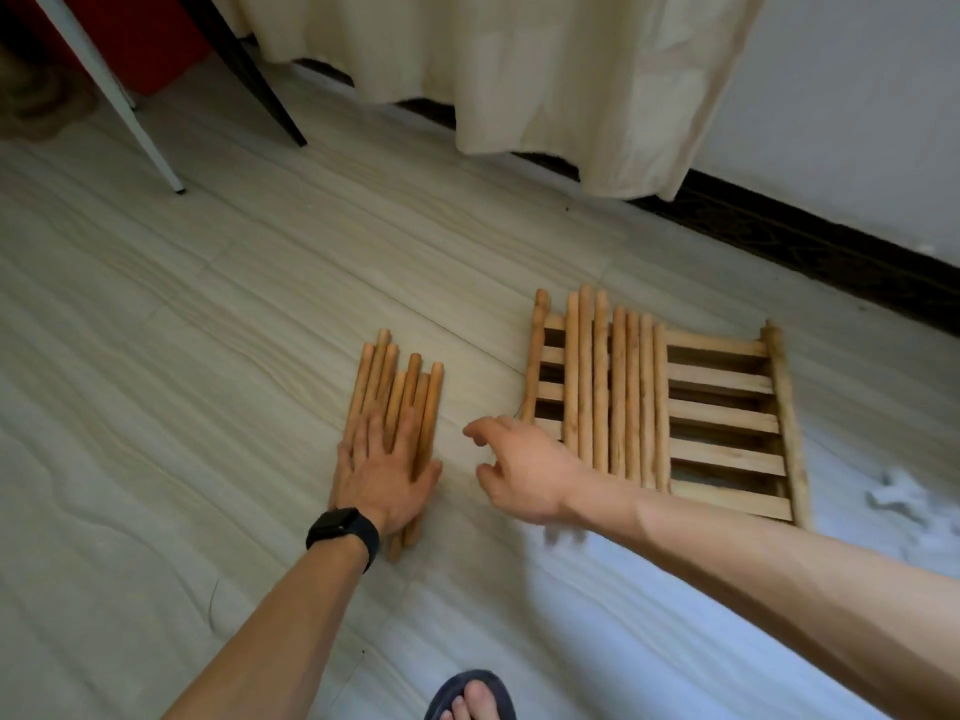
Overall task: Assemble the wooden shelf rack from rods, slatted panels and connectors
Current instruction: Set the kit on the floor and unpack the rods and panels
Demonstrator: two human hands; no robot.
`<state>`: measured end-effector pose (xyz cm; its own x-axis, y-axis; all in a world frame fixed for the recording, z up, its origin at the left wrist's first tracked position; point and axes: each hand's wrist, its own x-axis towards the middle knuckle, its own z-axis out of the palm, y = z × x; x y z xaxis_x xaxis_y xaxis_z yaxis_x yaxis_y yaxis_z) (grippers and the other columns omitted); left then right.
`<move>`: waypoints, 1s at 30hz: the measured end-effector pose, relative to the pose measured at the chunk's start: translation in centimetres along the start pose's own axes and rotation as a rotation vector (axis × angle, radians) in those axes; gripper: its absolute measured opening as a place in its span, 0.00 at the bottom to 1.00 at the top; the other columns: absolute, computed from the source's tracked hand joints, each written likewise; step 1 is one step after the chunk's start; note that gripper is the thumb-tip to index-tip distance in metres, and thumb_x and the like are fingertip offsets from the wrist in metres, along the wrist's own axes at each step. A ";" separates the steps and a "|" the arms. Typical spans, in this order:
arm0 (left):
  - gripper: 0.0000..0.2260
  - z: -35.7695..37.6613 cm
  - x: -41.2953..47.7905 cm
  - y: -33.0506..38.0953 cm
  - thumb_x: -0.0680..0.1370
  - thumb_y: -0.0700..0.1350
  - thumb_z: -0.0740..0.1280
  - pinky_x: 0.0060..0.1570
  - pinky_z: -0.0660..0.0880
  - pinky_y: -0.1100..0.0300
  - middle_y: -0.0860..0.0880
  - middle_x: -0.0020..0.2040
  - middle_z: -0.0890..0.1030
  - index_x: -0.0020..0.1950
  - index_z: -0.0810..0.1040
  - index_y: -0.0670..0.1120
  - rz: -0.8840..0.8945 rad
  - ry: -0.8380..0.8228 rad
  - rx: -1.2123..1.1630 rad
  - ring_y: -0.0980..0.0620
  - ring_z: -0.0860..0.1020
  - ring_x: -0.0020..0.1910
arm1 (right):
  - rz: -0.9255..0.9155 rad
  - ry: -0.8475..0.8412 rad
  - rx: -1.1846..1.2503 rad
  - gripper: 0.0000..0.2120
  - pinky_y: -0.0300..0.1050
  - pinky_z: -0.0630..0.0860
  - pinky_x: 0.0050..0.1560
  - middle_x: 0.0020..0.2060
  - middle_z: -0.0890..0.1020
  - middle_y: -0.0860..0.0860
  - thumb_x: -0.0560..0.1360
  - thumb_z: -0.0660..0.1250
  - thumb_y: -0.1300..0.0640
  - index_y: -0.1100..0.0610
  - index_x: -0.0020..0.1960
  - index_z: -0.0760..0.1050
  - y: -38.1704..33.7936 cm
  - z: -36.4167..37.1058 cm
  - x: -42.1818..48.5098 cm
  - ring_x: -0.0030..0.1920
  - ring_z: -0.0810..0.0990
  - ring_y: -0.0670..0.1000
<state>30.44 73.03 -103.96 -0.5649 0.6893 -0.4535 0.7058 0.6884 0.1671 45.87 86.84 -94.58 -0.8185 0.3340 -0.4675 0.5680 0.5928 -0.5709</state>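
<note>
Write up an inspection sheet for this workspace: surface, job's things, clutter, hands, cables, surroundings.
Surface: pale wood-grain floor; the parts lie directly on it.
Job's things: short rods lie bunched side by side; long rods lie across a slatted panel; white pieces at far right are blurred and may be connectors.
Clutter: nothing seen.
Hands: left hand presses flat on the short rods; right hand hovers between the bunch and the panel, loosely curled, holding nothing.
Cables: nothing seen.
Surroundings: cream curtain, white wall, dark skirting, furniture legs, sandalled foot, watch on the left wrist.
</note>
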 end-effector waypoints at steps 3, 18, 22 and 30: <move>0.38 -1.8 0.3 5.7 0.80 0.66 0.57 0.79 0.42 0.44 0.47 0.82 0.34 0.82 0.40 0.56 0.150 0.105 -0.043 0.46 0.38 0.81 | 0.169 0.229 -0.024 0.24 0.52 0.75 0.63 0.69 0.71 0.53 0.80 0.62 0.48 0.53 0.74 0.65 4.7 -3.2 -2.6 0.65 0.75 0.55; 0.30 -1.8 3.1 22.6 0.76 0.51 0.74 0.63 0.73 0.51 0.45 0.67 0.77 0.74 0.65 0.47 -0.080 -0.125 -0.557 0.44 0.76 0.65 | 0.672 0.463 0.557 0.32 0.56 0.79 0.59 0.58 0.81 0.50 0.70 0.75 0.39 0.50 0.64 0.64 15.1 -2.5 -4.1 0.57 0.82 0.54; 0.25 -1.9 3.5 23.2 0.75 0.45 0.76 0.62 0.73 0.54 0.47 0.63 0.81 0.69 0.72 0.48 -0.073 -0.134 -0.628 0.47 0.79 0.63 | 0.685 0.489 0.654 0.26 0.55 0.77 0.62 0.59 0.82 0.49 0.73 0.75 0.48 0.50 0.65 0.67 16.0 -2.5 -4.3 0.58 0.81 0.53; 0.35 -2.6 3.0 22.2 0.72 0.44 0.78 0.65 0.75 0.48 0.48 0.64 0.81 0.76 0.66 0.50 -0.062 -0.134 -0.751 0.49 0.80 0.59 | 0.705 0.635 0.675 0.21 0.53 0.78 0.60 0.58 0.82 0.49 0.76 0.71 0.49 0.49 0.67 0.71 16.6 -2.3 -6.3 0.58 0.82 0.53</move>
<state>43.34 90.92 -99.35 -0.5034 0.6443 -0.5758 0.1671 0.7264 0.6667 60.31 96.30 -99.53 -0.0905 0.8547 -0.5111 0.6888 -0.3170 -0.6520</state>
